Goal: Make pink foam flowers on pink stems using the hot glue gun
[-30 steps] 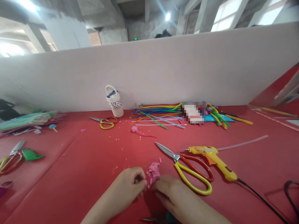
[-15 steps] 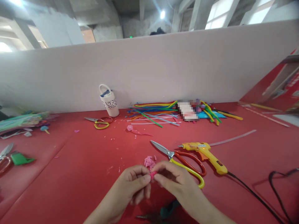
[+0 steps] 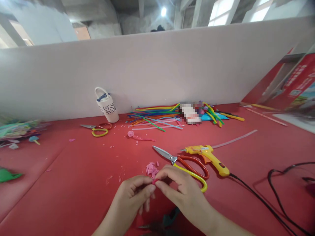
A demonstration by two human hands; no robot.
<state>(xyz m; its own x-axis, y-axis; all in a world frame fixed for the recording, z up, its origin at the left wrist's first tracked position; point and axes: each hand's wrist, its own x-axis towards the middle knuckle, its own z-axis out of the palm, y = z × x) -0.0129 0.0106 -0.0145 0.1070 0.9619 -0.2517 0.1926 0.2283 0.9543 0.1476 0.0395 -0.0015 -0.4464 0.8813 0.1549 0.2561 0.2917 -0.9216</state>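
My left hand point(image 3: 133, 193) and my right hand point(image 3: 178, 188) meet above the red table point(image 3: 73, 170), fingertips pinched together on a small pink piece point(image 3: 154, 181). Just beyond them a small heap of pink scraps point(image 3: 151, 168) lies on the table. Red-and-yellow scissors point(image 3: 187, 164) lie to the right of the heap, touching my right hand's far side. A yellow glue gun point(image 3: 209, 156) rests beside the scissors, its black cord point(image 3: 258, 200) running off to the right.
A white partition point(image 3: 157, 68) closes the back. Against it stand a small patterned cup point(image 3: 107, 106) and a pile of coloured sticks point(image 3: 159, 116). A second pair of scissors point(image 3: 97, 129) and a pink flower stem point(image 3: 136, 136) lie mid-table. A dark green object point(image 3: 169, 218) sits under my wrists.
Both hands have lifted off the pink scrap heap and drawn slightly toward me, now pinching one small pink piece between them. The view has shifted to the right.
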